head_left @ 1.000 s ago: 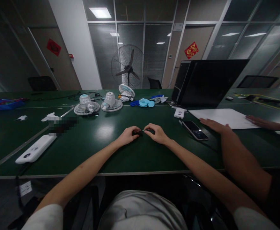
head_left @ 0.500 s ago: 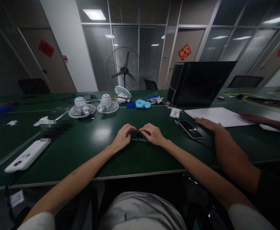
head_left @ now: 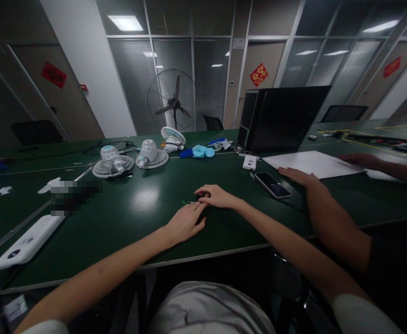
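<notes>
My right hand [head_left: 218, 196] curls over the table, its fingers bent together around a small dark thing they mostly hide. Nearer to me, my left hand [head_left: 187, 221] lies low on the table. Its fingers reach right to my right fingertips, and its thumb stands apart below them. Just left of the meeting fingertips, a thin pale piece [head_left: 191, 202] and a small green bit [head_left: 184, 202] show on the green tabletop [head_left: 148, 232]. What kind of thing they belong to is too small to tell.
Small white fans [head_left: 151, 155] and blue gloves [head_left: 187, 153] lie at the back. A black computer case [head_left: 287, 118] stands right of them. A phone [head_left: 273, 184] and a co-worker's hand [head_left: 297, 176] on a white sheet [head_left: 314, 162] are to my right; a white power strip [head_left: 26, 243] lies left.
My left hand has come nearer to me and turned, its fingertips now meeting my right hand's. My right fingers have closed further over the small thing. The view has shifted slightly to the right.
</notes>
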`<state>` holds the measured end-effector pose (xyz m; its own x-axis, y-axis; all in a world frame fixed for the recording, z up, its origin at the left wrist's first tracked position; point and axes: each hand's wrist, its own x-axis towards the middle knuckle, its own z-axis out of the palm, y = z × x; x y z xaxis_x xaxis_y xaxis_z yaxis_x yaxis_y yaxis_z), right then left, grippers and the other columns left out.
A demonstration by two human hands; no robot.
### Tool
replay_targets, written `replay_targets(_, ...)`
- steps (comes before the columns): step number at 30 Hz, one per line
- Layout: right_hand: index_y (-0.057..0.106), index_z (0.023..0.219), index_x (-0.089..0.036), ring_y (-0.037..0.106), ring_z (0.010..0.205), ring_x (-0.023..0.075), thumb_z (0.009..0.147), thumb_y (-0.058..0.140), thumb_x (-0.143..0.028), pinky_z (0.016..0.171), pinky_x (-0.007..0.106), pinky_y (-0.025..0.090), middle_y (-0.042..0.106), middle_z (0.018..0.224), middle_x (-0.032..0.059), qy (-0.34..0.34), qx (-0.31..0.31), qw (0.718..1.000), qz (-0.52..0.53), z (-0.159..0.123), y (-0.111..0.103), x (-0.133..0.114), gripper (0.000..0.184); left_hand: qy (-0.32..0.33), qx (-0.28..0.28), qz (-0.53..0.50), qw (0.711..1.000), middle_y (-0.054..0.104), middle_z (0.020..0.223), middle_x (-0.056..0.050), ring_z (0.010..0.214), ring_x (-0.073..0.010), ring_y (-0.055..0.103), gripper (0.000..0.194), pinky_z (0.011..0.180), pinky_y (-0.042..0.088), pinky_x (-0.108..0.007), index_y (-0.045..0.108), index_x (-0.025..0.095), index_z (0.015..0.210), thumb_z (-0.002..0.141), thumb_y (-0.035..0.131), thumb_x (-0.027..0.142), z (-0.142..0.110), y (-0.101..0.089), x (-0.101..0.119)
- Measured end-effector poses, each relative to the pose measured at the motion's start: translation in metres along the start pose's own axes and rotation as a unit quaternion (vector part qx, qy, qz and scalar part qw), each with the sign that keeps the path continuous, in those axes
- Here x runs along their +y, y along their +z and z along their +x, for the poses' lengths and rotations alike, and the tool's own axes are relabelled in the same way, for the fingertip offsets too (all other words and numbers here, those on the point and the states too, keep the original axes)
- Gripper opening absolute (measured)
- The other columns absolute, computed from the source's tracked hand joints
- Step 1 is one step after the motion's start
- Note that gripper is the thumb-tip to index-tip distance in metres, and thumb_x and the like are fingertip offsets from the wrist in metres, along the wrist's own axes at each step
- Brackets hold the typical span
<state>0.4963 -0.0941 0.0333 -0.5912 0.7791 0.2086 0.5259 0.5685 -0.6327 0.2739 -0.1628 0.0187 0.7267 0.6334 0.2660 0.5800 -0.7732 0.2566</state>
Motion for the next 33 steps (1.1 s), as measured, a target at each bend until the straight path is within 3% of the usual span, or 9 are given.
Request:
replay_targets(5,0.079,0.119,-0.023,0.071,0.091,0.0200,0.096,0.067,-0.032,0.082,0.033,0.054,0.077,0.107,0.0043,0.064,0.017,0.998,0.017,-0.003,0.000,-0.006,0.027,-0.005,-0.012,-0.012,1.000,0.071,0.122,-0.018,0.111,-0.0336,0.069,0.044,0.098,0.052,-0.045,0.058,0.019,0.142,0.101,0.056,0.036,0.007,0.002,0.000)
replay_targets(9,0.081,0.111,-0.024,0.073,0.099,0.0222,0.097,0.065,-0.028,0.091,0.035,0.054,0.079,0.110,0.0039,0.055,0.020,0.998,0.007,0.001,-0.001,-0.009,0.022,-0.028,-0.037,0.002,0.999,0.073,0.111,-0.018,0.097,-0.0329,0.072,0.042,0.086,0.054,-0.042,0.058,0.017,0.137,0.103,0.054,0.041,0.016,0.000,0.000)
replay_targets(15,0.080,0.115,-0.023,0.070,0.095,0.0220,0.093,0.076,-0.039,0.083,0.034,0.054,0.075,0.108,0.0062,0.061,0.022,0.997,-0.042,-0.001,0.001,-0.007,0.028,-0.024,-0.060,0.009,0.998,0.073,0.102,-0.013,0.085,-0.0288,0.072,0.040,0.075,0.052,-0.036,0.064,0.023,0.115,0.103,0.053,0.059,0.014,-0.004,0.004)
replay_targets(19,0.077,0.118,-0.021,0.068,0.095,0.0214,0.095,0.074,-0.034,0.082,0.033,0.054,0.072,0.112,0.0079,0.055,0.031,0.996,-0.063,-0.007,0.008,-0.005,0.026,-0.015,-0.053,-0.011,0.998,0.071,0.102,-0.010,0.082,-0.0253,0.070,0.024,0.074,0.050,-0.034,0.064,0.024,0.114,0.103,0.054,0.043,-0.005,-0.018,-0.003)
replay_targets(21,0.076,0.120,-0.022,0.067,0.094,0.0208,0.098,0.071,-0.030,0.082,0.034,0.054,0.071,0.112,0.0074,0.050,0.041,0.995,-0.071,-0.009,0.012,-0.002,0.024,-0.037,-0.029,-0.035,0.998,0.071,0.103,-0.009,0.078,-0.0226,0.068,0.023,0.074,0.049,-0.033,0.062,0.024,0.119,0.104,0.049,0.035,-0.016,-0.034,-0.016)
replay_targets(24,0.072,0.129,-0.024,0.067,0.099,0.0211,0.102,0.065,-0.026,0.086,0.036,0.055,0.069,0.118,0.0069,0.032,0.051,0.994,-0.092,-0.011,0.016,0.000,0.028,-0.120,0.028,-0.065,0.990,0.071,0.099,-0.006,0.071,-0.0210,0.065,0.039,0.072,0.048,-0.033,0.050,0.023,0.142,0.106,0.041,0.036,-0.025,-0.060,-0.051)
replay_targets(27,0.068,0.137,-0.024,0.065,0.108,0.0255,0.103,0.061,-0.023,0.091,0.041,0.056,0.068,0.123,0.0098,0.026,0.062,0.987,-0.145,-0.011,0.018,-0.006,0.035,-0.186,0.088,-0.044,0.978,0.070,0.109,-0.009,0.088,-0.0246,0.068,0.054,0.082,0.051,-0.035,0.037,0.018,0.156,0.104,0.040,0.033,-0.025,-0.077,-0.100)
replay_targets(30,0.063,0.146,-0.023,0.062,0.119,0.0333,0.105,0.059,-0.028,0.095,0.050,0.055,0.066,0.133,0.0148,0.031,0.067,0.973,-0.217,-0.010,0.023,-0.022,0.042,-0.248,0.104,0.008,0.963,0.068,0.125,-0.016,0.110,-0.0293,0.067,0.047,0.096,0.049,-0.037,0.050,0.012,0.143,0.102,0.038,0.033,-0.024,-0.078,-0.147)
replay_targets(33,0.053,0.156,-0.021,0.041,0.147,0.0419,0.106,0.057,-0.043,0.114,0.065,0.041,0.049,0.160,0.0185,0.001,0.070,0.963,-0.261,-0.014,0.036,-0.041,0.055,-0.313,0.047,0.068,0.946,0.072,0.114,-0.018,0.103,-0.0322,0.069,0.041,0.089,0.050,-0.038,0.059,0.013,0.126,0.103,0.039,0.041,-0.028,-0.071,-0.177)
